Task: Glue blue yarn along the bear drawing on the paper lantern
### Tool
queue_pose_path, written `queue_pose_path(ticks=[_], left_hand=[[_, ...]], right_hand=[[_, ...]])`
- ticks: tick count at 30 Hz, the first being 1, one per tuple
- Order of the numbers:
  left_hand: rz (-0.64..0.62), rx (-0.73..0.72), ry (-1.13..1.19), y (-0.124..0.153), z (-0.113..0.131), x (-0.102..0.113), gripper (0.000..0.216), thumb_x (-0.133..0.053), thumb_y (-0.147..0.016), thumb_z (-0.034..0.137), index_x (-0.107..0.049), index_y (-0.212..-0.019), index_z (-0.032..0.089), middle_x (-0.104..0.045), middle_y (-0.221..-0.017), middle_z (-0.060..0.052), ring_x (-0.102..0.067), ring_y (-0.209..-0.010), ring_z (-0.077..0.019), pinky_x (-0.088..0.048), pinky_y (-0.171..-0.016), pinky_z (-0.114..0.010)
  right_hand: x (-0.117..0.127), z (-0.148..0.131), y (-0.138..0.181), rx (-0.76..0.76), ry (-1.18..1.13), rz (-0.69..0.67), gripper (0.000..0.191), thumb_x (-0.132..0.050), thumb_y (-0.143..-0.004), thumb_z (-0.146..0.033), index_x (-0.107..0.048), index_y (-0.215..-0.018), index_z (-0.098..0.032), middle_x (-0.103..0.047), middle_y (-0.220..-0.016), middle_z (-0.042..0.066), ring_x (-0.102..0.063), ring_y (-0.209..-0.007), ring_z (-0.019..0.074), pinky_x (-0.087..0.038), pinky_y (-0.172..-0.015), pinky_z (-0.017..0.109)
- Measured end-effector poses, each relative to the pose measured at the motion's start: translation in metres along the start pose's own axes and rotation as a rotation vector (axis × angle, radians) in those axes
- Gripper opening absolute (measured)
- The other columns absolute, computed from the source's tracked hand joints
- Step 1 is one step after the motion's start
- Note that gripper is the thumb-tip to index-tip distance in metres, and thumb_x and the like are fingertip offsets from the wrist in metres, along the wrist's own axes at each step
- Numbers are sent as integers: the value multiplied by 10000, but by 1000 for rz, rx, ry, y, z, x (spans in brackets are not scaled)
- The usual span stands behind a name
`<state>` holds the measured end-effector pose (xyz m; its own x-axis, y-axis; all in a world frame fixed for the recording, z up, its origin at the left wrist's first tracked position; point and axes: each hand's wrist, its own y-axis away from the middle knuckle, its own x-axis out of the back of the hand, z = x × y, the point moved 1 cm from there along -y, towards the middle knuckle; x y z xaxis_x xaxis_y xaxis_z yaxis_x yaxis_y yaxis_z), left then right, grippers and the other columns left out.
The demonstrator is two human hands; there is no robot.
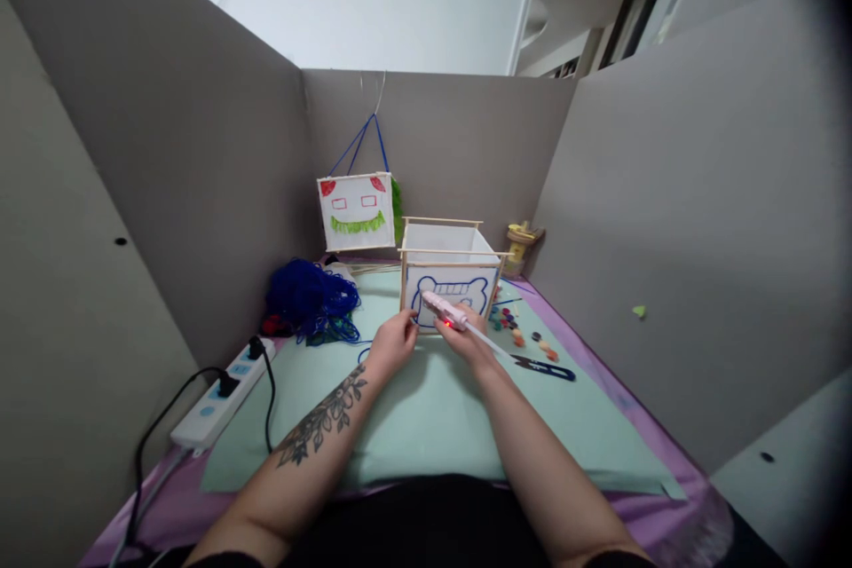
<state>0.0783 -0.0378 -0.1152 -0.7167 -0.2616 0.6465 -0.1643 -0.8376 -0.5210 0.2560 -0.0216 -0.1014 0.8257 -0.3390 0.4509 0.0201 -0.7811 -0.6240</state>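
A white box-shaped lantern with a frame of thin wooden sticks stands on the table, open at the top. Blue cord outlines an animal head on its front panel. My right hand is wrapped round a pale pink glue gun, which shows a red light and has a white glue stick running out of its back. Beside the panel's lower left corner, my left hand is closed in a pinch. What its fingertips hold is hidden. A loop of blue cord lies near the left wrist.
A finished lantern hangs at the back left. Below it lies a heap of blue cord. A power strip with plugs sits left. Thread snips and small coloured pieces lie right. Grey partitions enclose the table.
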Motion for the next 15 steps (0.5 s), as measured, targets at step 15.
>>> queue_pose_path(ticks=[15], left_hand=[[186, 84, -173, 4, 5, 11, 103, -494, -892, 264, -558, -908, 185, -595, -919, -46, -553, -736, -153, -423, -688, -285]], right_hand=[[7, -7, 2, -120, -68, -55, 210, -637, -701, -395, -600, -713, -189, -611, -723, 23, -563, -694, 176, -438, -626, 268]])
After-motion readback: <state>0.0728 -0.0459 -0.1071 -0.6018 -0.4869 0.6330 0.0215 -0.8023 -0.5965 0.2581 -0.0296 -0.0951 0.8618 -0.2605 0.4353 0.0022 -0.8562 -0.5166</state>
